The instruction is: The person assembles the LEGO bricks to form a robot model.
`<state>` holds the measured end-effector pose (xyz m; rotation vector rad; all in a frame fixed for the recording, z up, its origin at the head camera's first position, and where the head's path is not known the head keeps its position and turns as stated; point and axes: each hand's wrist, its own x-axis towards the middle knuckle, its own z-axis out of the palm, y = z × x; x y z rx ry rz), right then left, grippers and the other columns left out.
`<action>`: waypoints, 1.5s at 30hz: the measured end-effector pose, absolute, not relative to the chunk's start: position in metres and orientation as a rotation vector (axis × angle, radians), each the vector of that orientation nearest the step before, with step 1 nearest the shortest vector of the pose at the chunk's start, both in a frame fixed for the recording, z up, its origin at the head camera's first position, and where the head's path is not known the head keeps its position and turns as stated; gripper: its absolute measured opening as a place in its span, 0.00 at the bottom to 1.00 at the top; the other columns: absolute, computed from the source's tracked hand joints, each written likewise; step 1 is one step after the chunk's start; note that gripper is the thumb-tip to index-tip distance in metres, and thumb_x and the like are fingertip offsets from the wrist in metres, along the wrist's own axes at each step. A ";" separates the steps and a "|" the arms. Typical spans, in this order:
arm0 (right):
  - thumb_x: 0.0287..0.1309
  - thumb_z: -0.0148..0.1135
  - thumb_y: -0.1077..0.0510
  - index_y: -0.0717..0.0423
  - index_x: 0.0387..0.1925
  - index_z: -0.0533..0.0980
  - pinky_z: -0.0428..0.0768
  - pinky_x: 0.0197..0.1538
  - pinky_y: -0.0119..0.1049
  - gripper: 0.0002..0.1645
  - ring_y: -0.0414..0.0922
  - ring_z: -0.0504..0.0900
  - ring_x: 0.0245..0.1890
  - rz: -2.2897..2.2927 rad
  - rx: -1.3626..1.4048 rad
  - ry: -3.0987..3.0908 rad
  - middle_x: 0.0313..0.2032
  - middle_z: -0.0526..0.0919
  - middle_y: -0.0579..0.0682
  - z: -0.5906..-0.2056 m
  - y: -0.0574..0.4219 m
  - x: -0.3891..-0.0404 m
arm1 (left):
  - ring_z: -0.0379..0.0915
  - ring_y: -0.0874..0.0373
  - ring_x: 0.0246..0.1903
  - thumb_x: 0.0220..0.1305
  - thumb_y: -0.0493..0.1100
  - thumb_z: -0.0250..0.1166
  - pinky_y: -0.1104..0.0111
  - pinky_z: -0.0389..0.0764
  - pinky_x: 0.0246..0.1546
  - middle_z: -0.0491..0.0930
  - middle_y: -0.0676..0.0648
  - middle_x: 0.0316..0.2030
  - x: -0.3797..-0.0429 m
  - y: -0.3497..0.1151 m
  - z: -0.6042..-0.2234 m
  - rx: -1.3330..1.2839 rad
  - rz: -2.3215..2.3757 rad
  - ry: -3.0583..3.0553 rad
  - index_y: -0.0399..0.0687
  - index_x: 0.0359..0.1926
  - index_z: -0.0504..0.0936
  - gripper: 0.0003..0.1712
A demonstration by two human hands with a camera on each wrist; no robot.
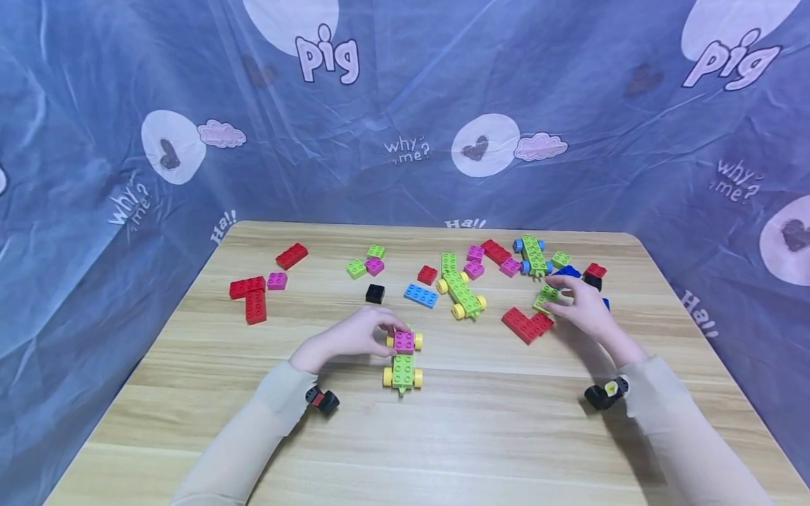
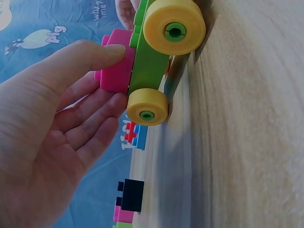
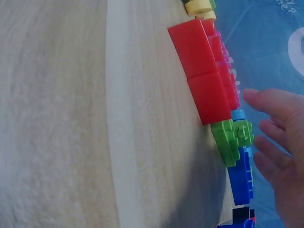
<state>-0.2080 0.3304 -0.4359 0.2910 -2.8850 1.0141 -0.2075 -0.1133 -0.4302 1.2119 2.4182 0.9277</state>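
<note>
My left hand point(image 1: 363, 333) pinches a pink building brick point(image 1: 404, 341) between thumb and fingers. The pink brick sits on one end of a green car base point(image 1: 403, 369) with yellow wheels point(image 2: 175, 27). In the left wrist view the thumb presses on the brick's side, with the fingers behind it. My right hand point(image 1: 582, 303) hovers at a green brick point(image 1: 545, 298) on the right side of the table. Its thumb and fingers are spread, and the right wrist view shows them a little apart from the green brick point(image 3: 224, 142).
Behind the hands lie a second yellow-wheeled green base point(image 1: 464, 295), a blue-wheeled base point(image 1: 534, 254), a light blue brick point(image 1: 420, 295) and a black brick point(image 1: 375, 294). Red bricks point(image 1: 526, 325) lie beside the right hand; others point(image 1: 255, 306) are at far left. A blue printed cloth point(image 1: 405, 105) hangs behind the table.
</note>
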 end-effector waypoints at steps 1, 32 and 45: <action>0.59 0.66 0.58 0.66 0.61 0.68 0.71 0.58 0.62 0.31 0.68 0.71 0.57 1.012 0.288 -2.893 0.58 0.73 0.68 -0.436 0.331 -0.209 | 0.81 0.57 0.44 0.52 0.36 0.72 0.70 0.81 0.48 0.81 0.45 0.48 -0.208 -0.113 -0.431 1.212 0.931 2.417 0.39 0.52 0.81 0.24; 0.54 0.67 0.60 0.70 0.61 0.67 0.70 0.56 0.66 0.35 0.73 0.71 0.55 0.823 0.280 -3.048 0.58 0.71 0.74 -0.442 0.341 -0.212 | 0.81 0.57 0.44 0.52 0.36 0.72 0.69 0.81 0.49 0.81 0.46 0.48 -0.209 -0.114 -0.432 1.197 0.942 2.407 0.40 0.52 0.81 0.24; 0.51 0.70 0.60 0.73 0.61 0.66 0.69 0.56 0.66 0.39 0.74 0.69 0.55 0.824 0.308 -3.057 0.58 0.69 0.76 -0.438 0.344 -0.208 | 0.80 0.57 0.44 0.51 0.36 0.72 0.69 0.81 0.48 0.81 0.46 0.48 -0.208 -0.114 -0.430 1.191 0.936 2.414 0.40 0.52 0.81 0.24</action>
